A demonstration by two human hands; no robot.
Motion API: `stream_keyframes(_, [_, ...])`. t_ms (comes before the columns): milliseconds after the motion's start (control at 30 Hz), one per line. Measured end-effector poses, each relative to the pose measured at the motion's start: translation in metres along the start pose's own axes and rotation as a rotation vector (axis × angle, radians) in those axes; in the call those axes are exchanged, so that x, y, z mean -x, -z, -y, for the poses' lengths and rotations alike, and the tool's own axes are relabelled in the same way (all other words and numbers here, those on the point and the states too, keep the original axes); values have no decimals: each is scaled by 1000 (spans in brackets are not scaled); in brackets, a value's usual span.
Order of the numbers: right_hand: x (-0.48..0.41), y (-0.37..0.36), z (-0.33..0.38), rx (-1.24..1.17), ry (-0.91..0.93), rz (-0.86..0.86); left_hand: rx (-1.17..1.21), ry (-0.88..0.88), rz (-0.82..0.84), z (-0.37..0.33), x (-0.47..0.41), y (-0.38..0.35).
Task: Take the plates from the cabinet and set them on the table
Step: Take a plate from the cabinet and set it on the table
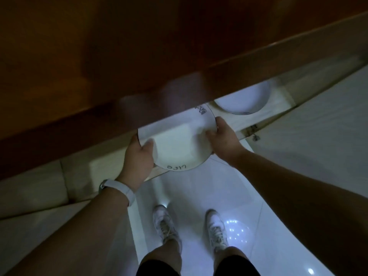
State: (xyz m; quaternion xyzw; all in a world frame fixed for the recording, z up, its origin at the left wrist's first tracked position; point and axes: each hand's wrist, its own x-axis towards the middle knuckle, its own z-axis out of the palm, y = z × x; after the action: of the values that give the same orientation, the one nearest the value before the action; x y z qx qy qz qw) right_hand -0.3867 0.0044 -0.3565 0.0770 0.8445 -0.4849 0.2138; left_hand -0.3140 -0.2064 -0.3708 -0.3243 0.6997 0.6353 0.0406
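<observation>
A white plate [175, 142] with dark lettering on its rim is half out of the low cabinet, over the shelf edge [235, 122]. My left hand [137, 158] grips its left rim, thumb on top. My right hand [223, 138] grips its right rim. A second white plate [243, 100] lies on the shelf further right, partly hidden under the dark wooden cabinet top [139, 56]. The back of the held plate is hidden under that top.
The wooden cabinet top overhangs the shelf closely. An open cabinet door [318, 126] stands to the right, with hinges near the shelf end. Below are a glossy white tile floor [191, 192] and my two feet in white shoes [167, 226].
</observation>
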Motion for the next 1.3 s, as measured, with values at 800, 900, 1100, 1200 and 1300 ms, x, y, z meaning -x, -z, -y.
stream_keyframes(800, [224,213,-64,-331,-278,-576,-222,-187,541,-102,180,-181])
stream_keyframes(900, [248,228,-53,-368,-305,-664,-244,-194,593,-129,198,-194])
stream_keyframes(1100, [284,259,-27,-375,-298,-807,-235,-280,706,-176,226,-212])
stream_keyframes(1200, [305,273,-17,-402,-297,-903,-282,-368,769,-191,243,-222])
stream_keyframes(1300, [331,280,-9,-444,-325,-982,-303,-415,855,-205,260,-231])
